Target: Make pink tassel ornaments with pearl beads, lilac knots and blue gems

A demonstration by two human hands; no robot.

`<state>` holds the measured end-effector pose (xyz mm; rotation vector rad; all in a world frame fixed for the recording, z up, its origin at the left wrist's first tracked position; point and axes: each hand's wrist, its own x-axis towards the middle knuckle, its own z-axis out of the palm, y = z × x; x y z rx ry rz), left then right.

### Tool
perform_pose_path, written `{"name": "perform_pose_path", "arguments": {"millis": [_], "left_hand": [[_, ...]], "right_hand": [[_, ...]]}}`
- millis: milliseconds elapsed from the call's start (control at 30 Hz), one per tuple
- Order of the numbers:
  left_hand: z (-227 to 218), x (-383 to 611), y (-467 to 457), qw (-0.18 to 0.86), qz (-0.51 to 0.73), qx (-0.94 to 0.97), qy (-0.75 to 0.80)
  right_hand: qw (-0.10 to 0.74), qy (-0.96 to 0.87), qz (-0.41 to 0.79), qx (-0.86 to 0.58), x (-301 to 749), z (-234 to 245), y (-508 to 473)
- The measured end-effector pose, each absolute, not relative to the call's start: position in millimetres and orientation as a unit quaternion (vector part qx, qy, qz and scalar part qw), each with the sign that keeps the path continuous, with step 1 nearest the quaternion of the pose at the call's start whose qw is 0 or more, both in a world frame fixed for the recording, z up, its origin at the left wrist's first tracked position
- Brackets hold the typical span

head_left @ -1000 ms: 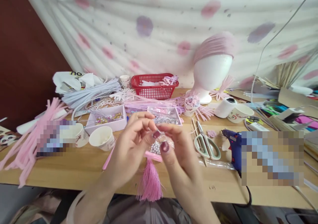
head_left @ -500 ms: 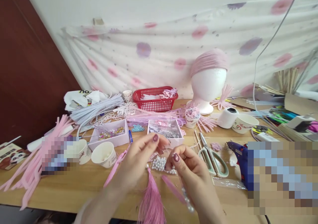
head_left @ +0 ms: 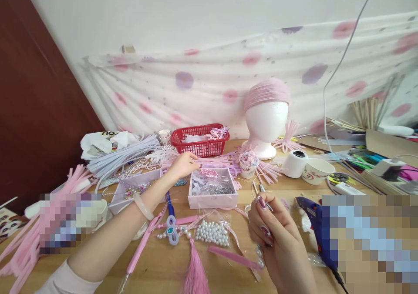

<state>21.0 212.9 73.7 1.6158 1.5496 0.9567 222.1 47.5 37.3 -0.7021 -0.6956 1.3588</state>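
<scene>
**Holding a small piece at lower right, with the other hand at the box**

A pink tassel point(head_left: 196, 270) hangs at the bottom centre of the frame. The right hand point(head_left: 276, 237), lower right, is curled closed, thumb against forefinger on a small dark piece point(head_left: 269, 207), too small to name. A short pearl strand point(head_left: 259, 259) shows just beside its lower fingers; whether they grip it is unclear. A steady, light pinch should serve best here, with the strand clear of the pink strip point(head_left: 231, 257) so that nothing snags.

Left of that hand, loose white pearls point(head_left: 212, 233) lie heaped in the centre foreground; they probably roll easily, so wrist and sleeve are best kept high. The glue gun point(head_left: 311, 218) at right points inward, and its nozzle deserves a wide berth.

Farther back, the left hand point(head_left: 184, 165) is near the rear left corner of the white box point(head_left: 212, 202), by pink beads point(head_left: 209, 172). Its fingers bend downward; I cannot tell whether they hold anything. Fingertips lowered straight from above would likely disturb the packets least.

Behind stand the red basket point(head_left: 199, 149) and, upper right of centre, the foam head point(head_left: 267, 122).
</scene>
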Motion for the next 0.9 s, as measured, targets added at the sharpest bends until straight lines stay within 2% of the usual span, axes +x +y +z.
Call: {"name": "perform_pose_path", "arguments": {"millis": [200, 400, 533, 667, 900], "left_hand": [[77.1, 20.8, 210.4, 0.437, 0.408, 0.587, 0.546], [75.5, 26.3, 201.8, 0.466, 0.482, 0.520, 0.529], [91.9, 30.1, 201.7, 0.486, 0.566, 0.460, 0.481], [108.3, 30.0, 195.5, 0.535, 0.597, 0.410, 0.435], [111.9, 42.3, 144.0, 0.613, 0.591, 0.370, 0.372]], "right_hand": [[0.687, -0.285, 0.588, -0.318, 220.4, 39.8, 48.1], [0.686, -0.313, 0.557, -0.347, 217.9, 31.5, 51.7], [0.677, -0.342, 0.531, -0.377, 216.3, 28.3, 51.9], [0.652, -0.379, 0.500, -0.426, 214.8, 29.0, 52.0], [0.649, -0.504, 0.339, -0.458, 209.4, 29.1, 54.2]]}}
